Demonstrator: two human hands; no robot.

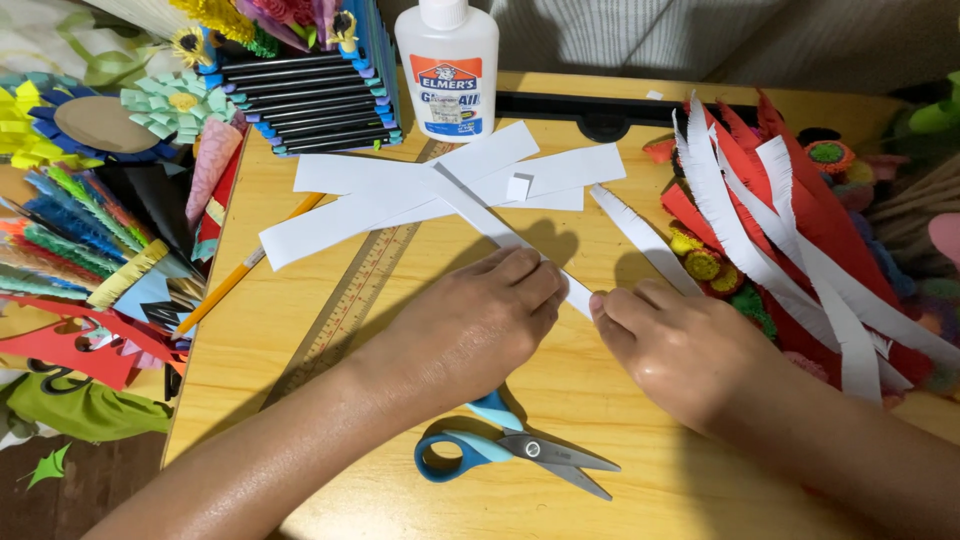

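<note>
On a wooden desk [300, 330], left hand [480, 320] and right hand [670, 345] pinch one white paper strip [500, 232]; blue scissors [500, 450] lie nearby.

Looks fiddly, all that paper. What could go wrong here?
The thin white paper strip pinched between the left hand and right hand might tear or crease if pulled. The scissors lie just under the forearms, so a sleeve-less arm could nudge them. Loose strips nearby may slide off the pile.
</note>
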